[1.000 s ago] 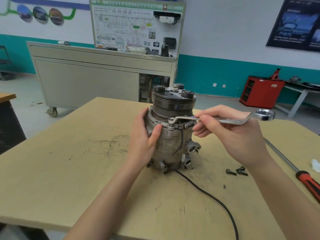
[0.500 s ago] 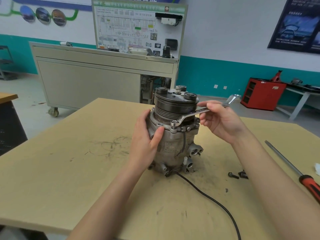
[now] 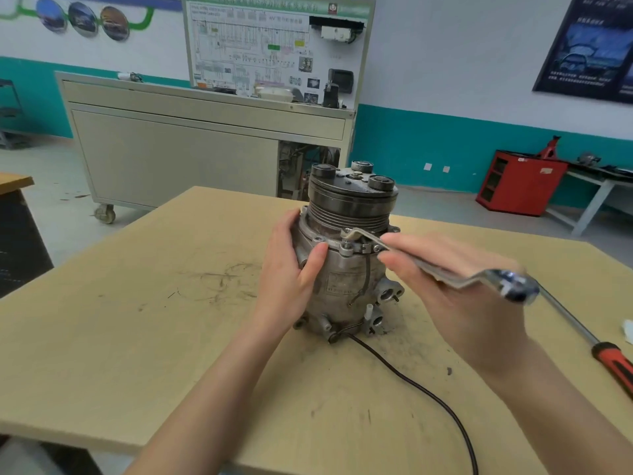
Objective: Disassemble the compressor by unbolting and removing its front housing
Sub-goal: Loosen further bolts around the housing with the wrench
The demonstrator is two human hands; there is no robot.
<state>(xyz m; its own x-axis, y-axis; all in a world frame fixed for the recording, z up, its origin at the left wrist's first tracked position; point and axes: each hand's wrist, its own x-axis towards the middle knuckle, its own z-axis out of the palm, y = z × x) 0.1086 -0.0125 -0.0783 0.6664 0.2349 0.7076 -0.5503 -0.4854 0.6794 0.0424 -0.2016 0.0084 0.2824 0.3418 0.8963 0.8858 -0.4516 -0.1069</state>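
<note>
The compressor (image 3: 342, 272) is braced by the left hand's (image 3: 291, 279) wrapped fingers; the ring spanner (image 3: 507, 282), gripped in the right hand (image 3: 455, 303), should be seated squarely on the flange bolt (image 3: 346, 247).

Dull grey on the compressor (image 3: 346, 269), darker at its ribbed top. Pale tan across the surface (image 3: 137, 337) (scribbled with dark scuffs). Silver for the wrench (image 3: 507, 284); red and black on the screwdriver handle (image 3: 613, 363); black along the cable (image 3: 428, 389).

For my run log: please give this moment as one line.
left hand: holds compressor | right hand: holds wrench at bolt | step: unbolting
</note>
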